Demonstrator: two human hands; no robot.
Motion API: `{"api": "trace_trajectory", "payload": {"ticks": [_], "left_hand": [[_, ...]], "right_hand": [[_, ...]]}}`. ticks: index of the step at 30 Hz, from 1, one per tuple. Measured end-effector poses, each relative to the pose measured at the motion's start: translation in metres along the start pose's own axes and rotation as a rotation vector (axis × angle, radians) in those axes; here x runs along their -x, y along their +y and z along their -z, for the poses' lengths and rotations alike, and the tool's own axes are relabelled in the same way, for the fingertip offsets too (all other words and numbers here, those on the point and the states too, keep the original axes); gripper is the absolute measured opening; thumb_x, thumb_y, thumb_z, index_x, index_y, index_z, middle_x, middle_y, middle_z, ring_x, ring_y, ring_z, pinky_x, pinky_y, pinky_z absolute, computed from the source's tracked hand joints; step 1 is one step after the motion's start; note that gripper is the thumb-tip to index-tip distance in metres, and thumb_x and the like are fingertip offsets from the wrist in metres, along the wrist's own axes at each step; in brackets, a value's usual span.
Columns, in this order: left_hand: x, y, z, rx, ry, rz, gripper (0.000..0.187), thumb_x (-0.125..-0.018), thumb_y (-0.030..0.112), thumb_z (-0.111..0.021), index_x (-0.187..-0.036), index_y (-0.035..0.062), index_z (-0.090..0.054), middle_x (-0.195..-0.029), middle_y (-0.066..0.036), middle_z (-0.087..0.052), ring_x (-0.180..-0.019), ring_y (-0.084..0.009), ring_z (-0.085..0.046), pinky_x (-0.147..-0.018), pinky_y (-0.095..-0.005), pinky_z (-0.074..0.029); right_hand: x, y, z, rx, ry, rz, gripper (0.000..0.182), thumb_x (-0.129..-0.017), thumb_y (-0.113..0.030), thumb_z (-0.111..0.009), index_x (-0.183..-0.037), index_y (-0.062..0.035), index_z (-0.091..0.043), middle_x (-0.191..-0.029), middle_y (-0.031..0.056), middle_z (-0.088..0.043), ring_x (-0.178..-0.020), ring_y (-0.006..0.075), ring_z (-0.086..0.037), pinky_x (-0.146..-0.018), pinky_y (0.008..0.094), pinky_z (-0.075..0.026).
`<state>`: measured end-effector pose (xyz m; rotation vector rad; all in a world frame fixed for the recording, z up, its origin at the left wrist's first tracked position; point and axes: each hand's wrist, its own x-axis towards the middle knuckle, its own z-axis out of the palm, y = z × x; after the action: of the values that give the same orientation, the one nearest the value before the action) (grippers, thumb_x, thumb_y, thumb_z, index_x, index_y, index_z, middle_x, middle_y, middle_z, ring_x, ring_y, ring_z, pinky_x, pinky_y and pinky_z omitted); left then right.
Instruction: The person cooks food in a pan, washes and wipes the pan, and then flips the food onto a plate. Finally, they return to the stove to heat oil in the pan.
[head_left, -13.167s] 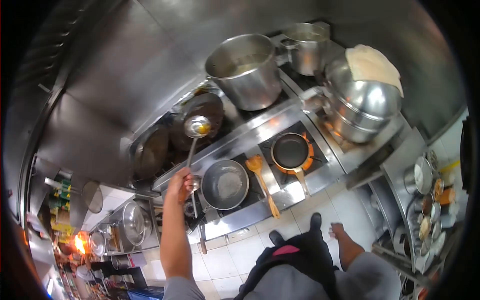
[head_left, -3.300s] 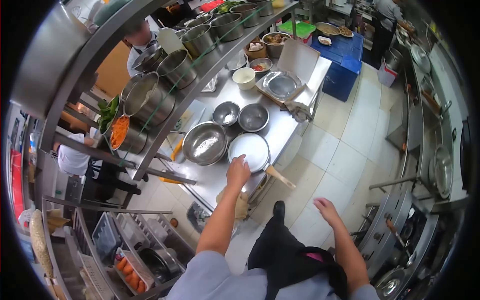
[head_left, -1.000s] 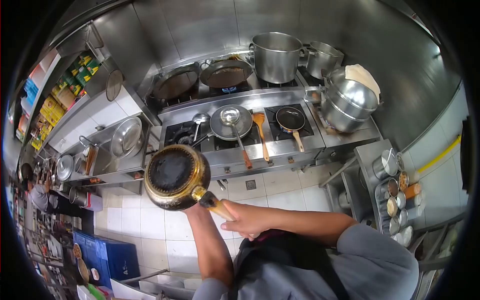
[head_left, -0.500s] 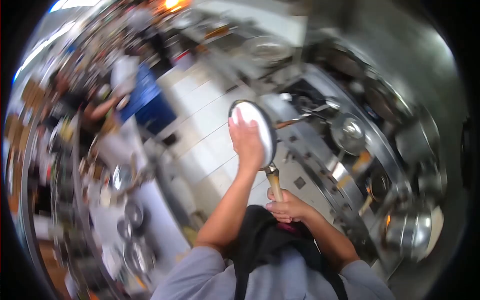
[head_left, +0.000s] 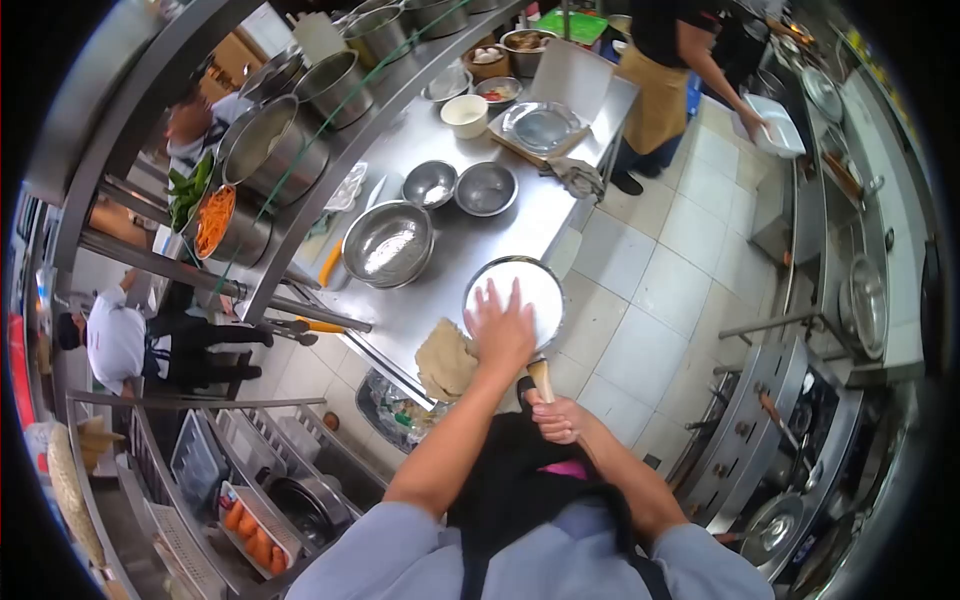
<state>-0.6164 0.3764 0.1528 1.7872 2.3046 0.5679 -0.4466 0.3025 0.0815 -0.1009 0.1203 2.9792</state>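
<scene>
My right hand [head_left: 560, 417] is wrapped around the pale handle [head_left: 541, 378] of a frying pan [head_left: 561, 312]. Over the pan's mouth lies a round white plate or disc [head_left: 540, 290], with the dark rim showing around it. Flat on this white surface rests my left hand [head_left: 503, 325], fingers spread. Whatever is inside the pan is hidden. The pan is held in front of my body at the near corner of a steel table [head_left: 520, 240]. A tan folded cloth [head_left: 447, 360] lies close to my left wrist.
A large steel bowl [head_left: 388, 243], two smaller bowls and an orange-handled knife [head_left: 331, 262] are on the table. A lined bin [head_left: 385, 410] stands below its edge. The stove [head_left: 750, 460] is at right. One co-worker [head_left: 655, 100] stands beyond the table, holding a white container [head_left: 775, 128].
My view has swung left, from the stove side toward the steel table, and the pan has come along. Both hands keep the same places on the pan and white disc.
</scene>
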Motion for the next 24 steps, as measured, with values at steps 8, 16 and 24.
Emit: {"api": "trace_trajectory", "payload": {"ticks": [8, 16, 24], "left_hand": [[0.079, -0.099, -0.043, 1.290, -0.284, 0.792, 0.032, -0.098, 0.032, -0.052, -0.110, 0.0034, -0.060, -0.101, -0.008, -0.063, -0.093, -0.0206, -0.059, -0.084, -0.0338, -0.047], [0.059, -0.116, -0.081, 2.101, -0.909, 0.739, 0.047, -0.095, 0.041, -0.054, -0.117, -0.0004, -0.055, -0.120, -0.014, -0.056, -0.112, -0.0248, -0.055, -0.099, -0.0390, -0.044], [0.067, -0.100, -0.052, 2.223, -0.814, 0.879, 0.033, -0.101, 0.039, -0.047, -0.075, 0.0180, -0.043, -0.053, 0.007, -0.030, -0.039, -0.0052, -0.026, -0.037, -0.0231, -0.026]], "right_hand": [[-0.093, -0.052, 0.042, -0.107, -0.005, -0.148, 0.015, -0.101, -0.008, -0.040, -0.086, -0.0111, -0.041, -0.052, -0.0021, -0.034, -0.031, 0.0025, -0.029, -0.027, 0.0193, -0.025], [-0.100, -0.065, -0.012, 0.640, 0.523, -0.308, 0.028, -0.100, -0.031, -0.050, -0.091, -0.0083, -0.063, -0.062, 0.0051, -0.061, -0.057, 0.0193, -0.062, -0.052, 0.0301, -0.052], [-0.084, -0.099, -0.089, 2.089, 1.094, 0.400, 0.023, -0.087, -0.026, -0.063, -0.092, -0.0053, -0.070, -0.090, 0.0147, -0.068, -0.088, 0.0335, -0.064, -0.078, 0.0411, -0.051]]}}
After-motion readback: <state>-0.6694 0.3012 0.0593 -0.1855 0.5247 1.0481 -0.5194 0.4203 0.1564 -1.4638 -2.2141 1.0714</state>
